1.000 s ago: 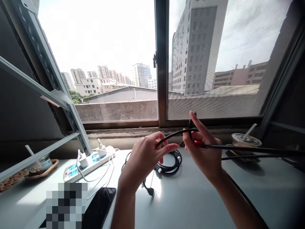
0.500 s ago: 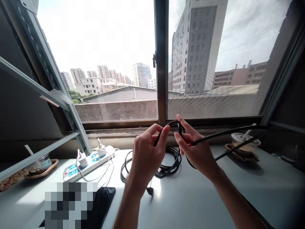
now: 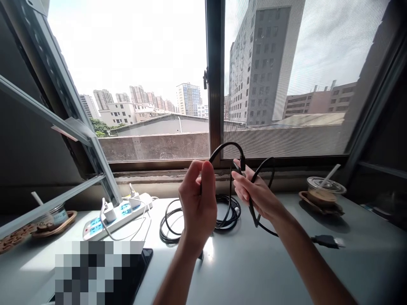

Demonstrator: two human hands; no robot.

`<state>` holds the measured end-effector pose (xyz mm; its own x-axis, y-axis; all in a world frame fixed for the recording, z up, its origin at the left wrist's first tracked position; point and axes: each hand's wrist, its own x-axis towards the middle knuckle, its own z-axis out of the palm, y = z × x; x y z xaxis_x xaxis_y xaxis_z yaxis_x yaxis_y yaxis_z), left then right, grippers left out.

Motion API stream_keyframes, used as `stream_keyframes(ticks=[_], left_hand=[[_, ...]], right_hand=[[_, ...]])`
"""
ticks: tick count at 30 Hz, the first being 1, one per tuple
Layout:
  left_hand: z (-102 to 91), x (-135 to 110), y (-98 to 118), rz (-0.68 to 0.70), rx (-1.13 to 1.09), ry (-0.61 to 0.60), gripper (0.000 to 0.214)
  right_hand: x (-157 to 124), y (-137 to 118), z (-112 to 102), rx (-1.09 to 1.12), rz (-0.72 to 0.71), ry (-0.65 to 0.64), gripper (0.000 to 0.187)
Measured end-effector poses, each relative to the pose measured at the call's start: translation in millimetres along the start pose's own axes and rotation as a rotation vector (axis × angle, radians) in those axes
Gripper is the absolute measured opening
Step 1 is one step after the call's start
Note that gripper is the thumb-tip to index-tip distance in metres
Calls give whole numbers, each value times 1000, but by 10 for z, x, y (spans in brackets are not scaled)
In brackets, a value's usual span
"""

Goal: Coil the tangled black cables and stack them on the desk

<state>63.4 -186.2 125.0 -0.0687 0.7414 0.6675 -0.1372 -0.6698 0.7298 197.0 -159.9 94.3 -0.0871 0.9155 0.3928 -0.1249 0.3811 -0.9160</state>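
A black cable (image 3: pixel 226 144) arches between my two hands above the desk. My left hand (image 3: pixel 199 199) is closed round it, thumb pressed to the fingers. My right hand (image 3: pixel 256 190) pinches the cable near a dark connector end (image 3: pixel 242 163), and a loop of it hangs over that hand. Past my right wrist, a black plug with a metal tip (image 3: pixel 329 241) dangles in the air. Behind my hands, coiled black cables (image 3: pixel 171 241) lie on the desk. Another dark plug (image 3: pixel 201 255) is mostly hidden by my left wrist.
On the white desk (image 3: pixel 248 271), a power strip (image 3: pixel 124 216) with white chargers sits at the left, behind a black tablet-like device (image 3: pixel 140 267) partly blurred out. A lidded drink cup (image 3: pixel 326 190) stands on the right. A metal shelf frame (image 3: pixel 95 156) rises at left before the window.
The cable's arch between my hands has risen. Its big loop on the right has shrunk, and a plug now hangs past my right wrist. My left hand has turned slightly.
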Motion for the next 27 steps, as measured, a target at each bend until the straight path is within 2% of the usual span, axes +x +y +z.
stream_keyframes(ticks=[4,7,10,13,16,19,23,27], left_hand=[[6,-33,45,108,-58,142,44],[-36,8,70,148,-110,301,43],[-98,97,54,106,-131,302,41],[-150,196,-19,4,-107,219,36],[-168,263,-127,-114,-46,47,36],[-144,269,-210,-193,57,-114,37],[-79,202,-220,-170,223,-277,36],[-31,148,-181,-192,262,-418,33]], right_hand=[[94,69,-84,-6,97,34,74],[130,86,-174,-146,136,17,72],[135,64,-309,-320,241,-39,68],[132,20,-429,-416,238,14,68],[104,-43,-427,-302,164,11,63],[23,-103,-289,-206,158,-68,61],[-126,-143,-77,-290,194,-235,71],[-238,-182,17,-358,111,-372,72]])
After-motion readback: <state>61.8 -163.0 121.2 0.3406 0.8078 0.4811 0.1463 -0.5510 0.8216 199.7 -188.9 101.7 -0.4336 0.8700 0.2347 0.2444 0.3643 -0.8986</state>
